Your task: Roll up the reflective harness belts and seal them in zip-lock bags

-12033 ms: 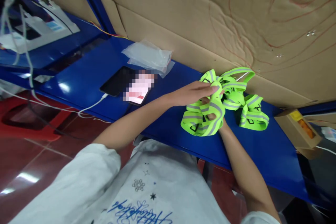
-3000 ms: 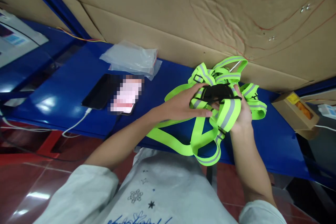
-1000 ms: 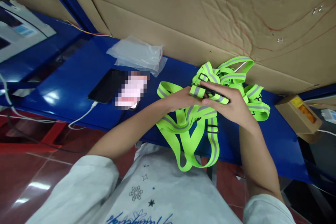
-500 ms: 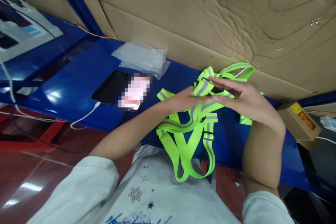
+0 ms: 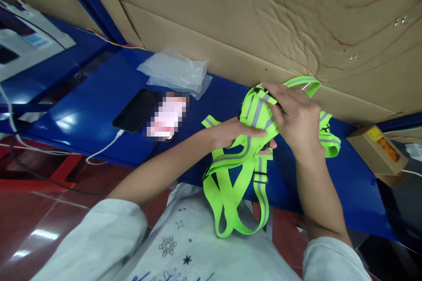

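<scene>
On the blue bench, a black phone with a white cable plugged in lies beside a lit phone. Clear plastic bags rest behind them, near a red-marked cardboard panel. A box sits rightward; the red thing, lower left, may be a stool.

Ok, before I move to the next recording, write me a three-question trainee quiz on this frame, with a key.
1. True or false: only the left hand touches the green reflective straps.
2. What lies between the lit phone and the cardboard wall?
3. Does the white cable plug into the lit phone or the dark phone?

Key:
1. False; the right hand does too.
2. Clear plastic bags.
3. The dark phone.
</scene>
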Motion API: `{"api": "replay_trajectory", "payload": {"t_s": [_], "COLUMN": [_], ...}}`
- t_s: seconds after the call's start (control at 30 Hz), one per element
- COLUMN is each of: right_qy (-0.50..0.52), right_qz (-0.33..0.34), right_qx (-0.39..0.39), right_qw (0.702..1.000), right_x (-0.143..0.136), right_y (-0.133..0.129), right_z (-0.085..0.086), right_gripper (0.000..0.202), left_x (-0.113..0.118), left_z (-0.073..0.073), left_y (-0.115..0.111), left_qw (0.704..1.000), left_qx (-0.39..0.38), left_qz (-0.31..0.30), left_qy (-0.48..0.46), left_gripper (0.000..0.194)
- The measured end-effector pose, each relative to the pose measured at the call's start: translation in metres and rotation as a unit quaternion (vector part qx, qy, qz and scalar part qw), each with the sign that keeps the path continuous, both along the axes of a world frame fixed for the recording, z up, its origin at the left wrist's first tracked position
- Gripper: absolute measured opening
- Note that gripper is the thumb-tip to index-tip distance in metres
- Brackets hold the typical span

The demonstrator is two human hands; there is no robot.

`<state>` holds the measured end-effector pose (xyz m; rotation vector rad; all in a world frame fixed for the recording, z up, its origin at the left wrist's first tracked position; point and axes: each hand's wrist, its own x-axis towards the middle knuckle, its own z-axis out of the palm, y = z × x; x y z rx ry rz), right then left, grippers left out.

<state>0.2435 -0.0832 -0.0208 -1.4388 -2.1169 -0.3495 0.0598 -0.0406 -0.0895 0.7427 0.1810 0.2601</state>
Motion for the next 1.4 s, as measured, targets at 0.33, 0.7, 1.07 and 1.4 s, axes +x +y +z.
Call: {"api": "replay_trajectory", "payload": {"t_s": [0.33, 0.7, 1.07, 1.4], "right_qy": [-0.034, 0.020, 0.005, 0.036], "right_qz": [0.063, 0.059, 0.059, 0.070], "right_qx": [-0.045, -0.098, -0.117, -0.106], "right_qw": [0.996, 0.993, 0.991, 0.991], "right_x": [0.002, -0.003, 0.004, -0.007], "right_y": [-0.006, -0.015, -0.012, -0.012], "right_z": [0.014, 0.023, 0.018, 0.018], "right_gripper": [0.043, 0.032, 0.035, 0.038], "left_x": [-0.003, -0.003, -0.031, -0.007], "left_z": [0.000, 0.002, 0.027, 0.013], "left_y": [0.007, 0.009, 0.020, 0.003], "left_qw": [0.992, 0.905, 0.936, 0.804], "left_qx": [0.094, 0.351, 0.319, 0.467], "left_qz": [0.067, 0.215, 0.075, 0.335], "left_qy": [0.053, 0.108, 0.130, 0.155], "left_gripper": [0.050, 0.048, 0.047, 0.046]}}
